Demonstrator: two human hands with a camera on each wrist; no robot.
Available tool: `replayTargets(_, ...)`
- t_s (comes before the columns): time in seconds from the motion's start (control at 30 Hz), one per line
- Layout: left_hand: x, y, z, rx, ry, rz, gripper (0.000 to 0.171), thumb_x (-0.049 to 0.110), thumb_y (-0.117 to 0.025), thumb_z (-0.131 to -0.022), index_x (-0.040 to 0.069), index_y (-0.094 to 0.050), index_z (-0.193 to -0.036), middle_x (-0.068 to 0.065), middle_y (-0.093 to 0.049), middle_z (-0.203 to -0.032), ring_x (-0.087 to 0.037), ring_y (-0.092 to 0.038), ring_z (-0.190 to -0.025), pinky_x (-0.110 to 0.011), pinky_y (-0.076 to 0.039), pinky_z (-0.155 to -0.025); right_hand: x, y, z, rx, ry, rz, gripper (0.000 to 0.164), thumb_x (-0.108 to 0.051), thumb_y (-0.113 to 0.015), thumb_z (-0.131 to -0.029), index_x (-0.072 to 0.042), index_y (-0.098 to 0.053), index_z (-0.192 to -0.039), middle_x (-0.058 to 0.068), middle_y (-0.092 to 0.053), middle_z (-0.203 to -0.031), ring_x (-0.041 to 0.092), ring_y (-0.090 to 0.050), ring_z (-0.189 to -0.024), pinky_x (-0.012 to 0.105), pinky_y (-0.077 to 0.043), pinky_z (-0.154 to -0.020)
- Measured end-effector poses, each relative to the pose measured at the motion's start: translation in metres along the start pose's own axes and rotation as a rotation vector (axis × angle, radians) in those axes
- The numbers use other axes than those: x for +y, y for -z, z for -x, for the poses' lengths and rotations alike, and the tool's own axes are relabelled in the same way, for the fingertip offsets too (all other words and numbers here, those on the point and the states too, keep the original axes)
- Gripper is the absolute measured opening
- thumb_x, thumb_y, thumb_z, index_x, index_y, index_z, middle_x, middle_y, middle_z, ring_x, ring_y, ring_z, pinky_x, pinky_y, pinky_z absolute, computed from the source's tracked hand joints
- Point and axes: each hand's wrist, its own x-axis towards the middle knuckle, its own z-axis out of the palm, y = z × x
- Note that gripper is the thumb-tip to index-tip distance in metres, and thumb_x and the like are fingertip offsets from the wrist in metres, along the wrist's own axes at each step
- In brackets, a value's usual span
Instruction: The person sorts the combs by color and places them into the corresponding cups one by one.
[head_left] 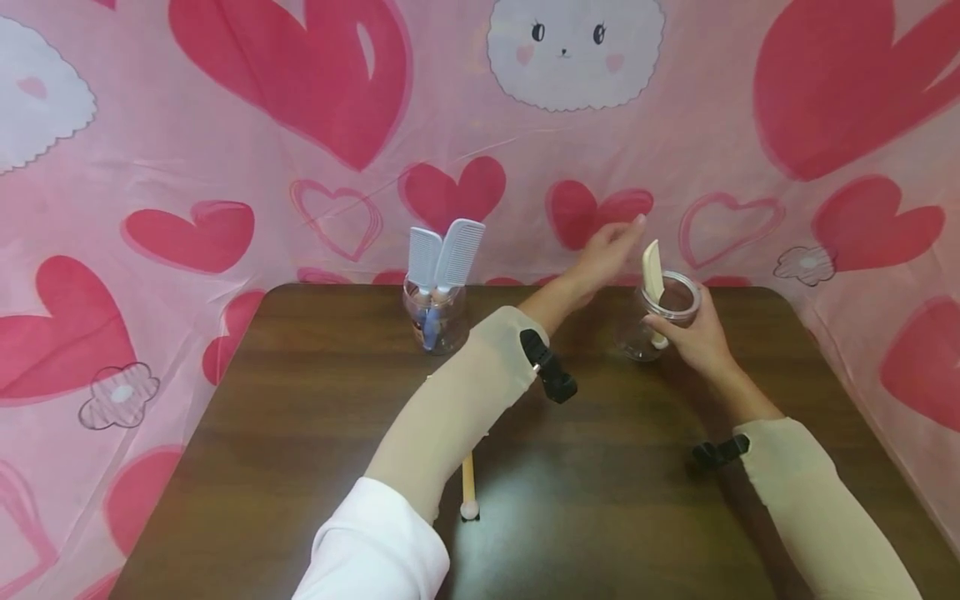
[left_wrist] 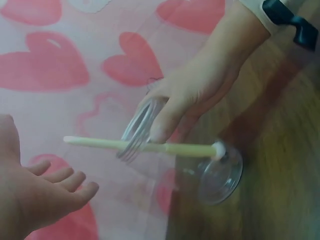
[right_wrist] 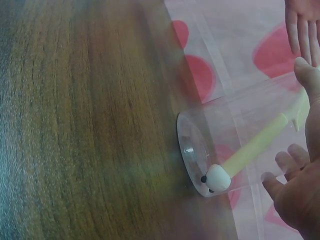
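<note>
A clear jar [head_left: 637, 337] stands near the back right of the table, and my right hand [head_left: 701, 333] grips it near the rim, thumb in front. Inside leans a pale yellow comb [head_left: 652, 271], its blade rising past the rim. At the bottom of that jar, the right wrist view shows the comb's white, rounded handle end [right_wrist: 218, 178] with black bits. My left hand [head_left: 607, 254] is held up to the left of the jar, apart from the comb, its fingers extended and nothing in them. The left wrist view shows the left palm [left_wrist: 40, 195] facing the comb.
Another clear jar [head_left: 452, 333] stands at the back, left of centre, holding two pale blue combs [head_left: 459, 254]. Partly under my left forearm, a yellow handle [head_left: 468, 479] with a rounded pale end lies on the brown table [head_left: 300, 467]. A pink heart-patterned cloth [head_left: 450, 92] hangs behind.
</note>
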Motion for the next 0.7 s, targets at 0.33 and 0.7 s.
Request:
replayTargets(0.33,0.019,0.034,0.017,-0.185,-0.076,-0.320,0.057,0.045,-0.047,-0.107,0.007,-0.046,-0.151,-0.006,-0.053,-0.148,-0.015,-0.049,-0.137,-0.022,-0.040,-0.109,0.001,0.001,-0.003,0.012,0.013,0.003,0.080,-0.005,-0.079,-0.088,0.006,-0.030,-0.149,0.025,-0.044,-0.145,0.022,-0.050,-0.123,0.005,-0.039,-0.091)
replayTargets(0.7,0.011,0.076,0.042,-0.399,-0.124,-0.584,0.062,0.040,-0.050,-0.107,0.006,-0.034,-0.157,-0.012,-0.039,-0.159,-0.026,-0.040,-0.145,-0.035,-0.036,-0.117,0.007,0.001,-0.007,0.011,0.002,0.015,0.081,-0.007,-0.079,-0.088,0.005,-0.029,-0.150,0.024,-0.044,-0.145,0.018,-0.050,-0.122,0.005,-0.039,-0.091)
